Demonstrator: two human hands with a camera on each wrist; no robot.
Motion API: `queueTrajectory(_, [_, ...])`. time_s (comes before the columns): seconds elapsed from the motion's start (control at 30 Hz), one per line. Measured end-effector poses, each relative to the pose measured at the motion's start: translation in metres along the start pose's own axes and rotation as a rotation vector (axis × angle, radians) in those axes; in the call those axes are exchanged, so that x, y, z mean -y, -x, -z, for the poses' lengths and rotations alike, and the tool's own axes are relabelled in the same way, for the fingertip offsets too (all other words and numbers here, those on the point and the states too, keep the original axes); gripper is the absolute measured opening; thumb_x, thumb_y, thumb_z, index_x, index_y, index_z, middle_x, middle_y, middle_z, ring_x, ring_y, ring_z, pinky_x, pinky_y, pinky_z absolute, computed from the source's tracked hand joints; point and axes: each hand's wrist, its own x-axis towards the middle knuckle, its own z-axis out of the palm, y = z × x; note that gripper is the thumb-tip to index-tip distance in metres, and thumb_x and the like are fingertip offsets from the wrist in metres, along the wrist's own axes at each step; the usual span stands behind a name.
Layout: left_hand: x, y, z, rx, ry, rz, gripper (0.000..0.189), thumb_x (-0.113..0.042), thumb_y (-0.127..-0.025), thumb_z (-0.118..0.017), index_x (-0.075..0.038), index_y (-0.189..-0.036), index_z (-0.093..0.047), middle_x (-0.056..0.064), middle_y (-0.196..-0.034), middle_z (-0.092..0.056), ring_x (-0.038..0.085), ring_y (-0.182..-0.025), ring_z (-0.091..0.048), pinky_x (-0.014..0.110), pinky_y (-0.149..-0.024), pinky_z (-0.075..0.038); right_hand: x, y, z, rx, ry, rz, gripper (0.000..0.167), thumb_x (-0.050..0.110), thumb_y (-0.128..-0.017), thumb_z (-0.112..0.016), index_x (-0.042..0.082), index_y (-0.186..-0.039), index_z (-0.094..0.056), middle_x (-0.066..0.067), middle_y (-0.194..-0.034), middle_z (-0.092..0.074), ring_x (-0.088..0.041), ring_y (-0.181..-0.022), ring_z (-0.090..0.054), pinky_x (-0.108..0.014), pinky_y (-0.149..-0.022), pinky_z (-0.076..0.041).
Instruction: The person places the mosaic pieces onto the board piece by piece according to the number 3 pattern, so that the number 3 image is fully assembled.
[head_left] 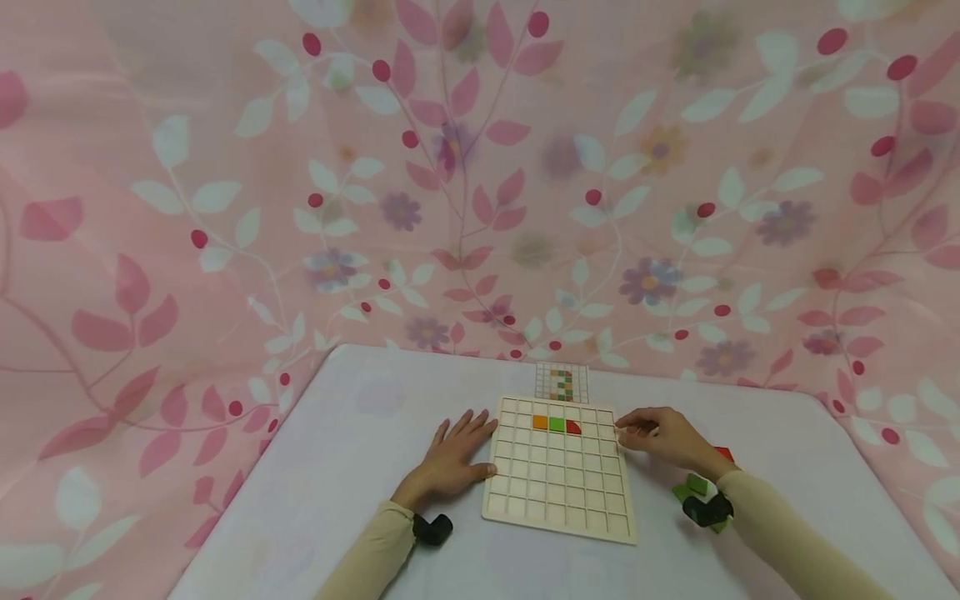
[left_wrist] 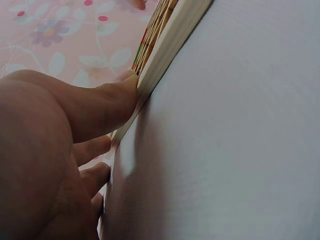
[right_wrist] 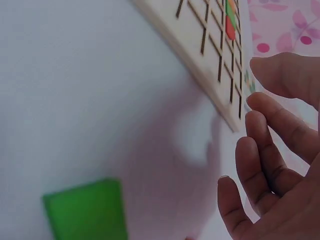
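Observation:
A pale wooden grid board [head_left: 555,483] lies on the table. Within its upper rows sit an orange square tile [head_left: 540,422], a green square tile [head_left: 557,425] and a red tile [head_left: 573,427] with one rounded corner, side by side. My left hand [head_left: 450,463] rests at the board's left edge, fingers extended; in the left wrist view the thumb [left_wrist: 107,107] touches the rim. By the upper right edge is my right hand [head_left: 663,435]. Its fingers [right_wrist: 270,150] bend loosely with nothing between them in the right wrist view.
Behind the board lies a small printed grid card [head_left: 542,383] with coloured cells. Loose green pieces [head_left: 697,484] and a red piece [head_left: 724,453] lie around my right wrist. A floral pink curtain [head_left: 480,208] hangs behind the white table [head_left: 300,500].

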Motion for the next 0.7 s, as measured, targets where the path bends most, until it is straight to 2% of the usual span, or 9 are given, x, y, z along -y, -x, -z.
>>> queueTrajectory(0.2, [0.005,-0.001,-0.002,0.002,-0.01,0.004,0.077,-0.04,-0.099,-0.069,-0.011,-0.164,-0.04,0.013,-0.175,-0.03,0.041,-0.164,-0.017,0.072,-0.127,-0.004,-0.01,0.02,0.009,-0.047,0.123,0.073,0.033,0.03,-0.091,-0.084,0.009,-0.116,-0.079,-0.006,-0.113,-0.076,-0.018,-0.096,-0.066,-0.029,-0.08,-0.057])
queueTrajectory(0.37, [0.011,-0.002,-0.005,-0.013,-0.062,0.021,0.077,-0.041,-0.1,-0.069,-0.015,-0.165,-0.039,0.008,-0.176,-0.029,0.037,-0.165,-0.016,0.069,-0.128,-0.006,-0.016,0.036,0.021,-0.061,0.171,0.033,0.035,0.033,-0.09,-0.086,0.012,-0.116,-0.078,-0.004,-0.113,-0.073,-0.021,-0.098,-0.066,-0.035,-0.082,-0.057])
queueTrajectory(0.53, [0.01,-0.002,-0.004,-0.013,-0.055,0.014,0.078,-0.041,-0.099,-0.07,-0.014,-0.165,-0.04,0.009,-0.175,-0.029,0.038,-0.165,-0.017,0.069,-0.128,-0.006,-0.029,0.052,0.033,-0.046,0.198,-0.011,0.036,0.035,-0.09,-0.085,0.012,-0.117,-0.078,-0.002,-0.112,-0.075,-0.018,-0.097,-0.065,-0.032,-0.079,-0.055])
queueTrajectory(0.7, [0.006,-0.003,-0.003,0.004,-0.029,0.009,0.078,-0.04,-0.099,-0.07,-0.012,-0.165,-0.039,0.012,-0.175,-0.029,0.041,-0.164,-0.016,0.072,-0.127,-0.004,-0.043,0.07,0.043,0.014,0.196,-0.037,0.039,0.036,-0.09,-0.085,0.009,-0.117,-0.077,-0.003,-0.115,-0.078,-0.015,-0.097,-0.068,-0.025,-0.081,-0.057])
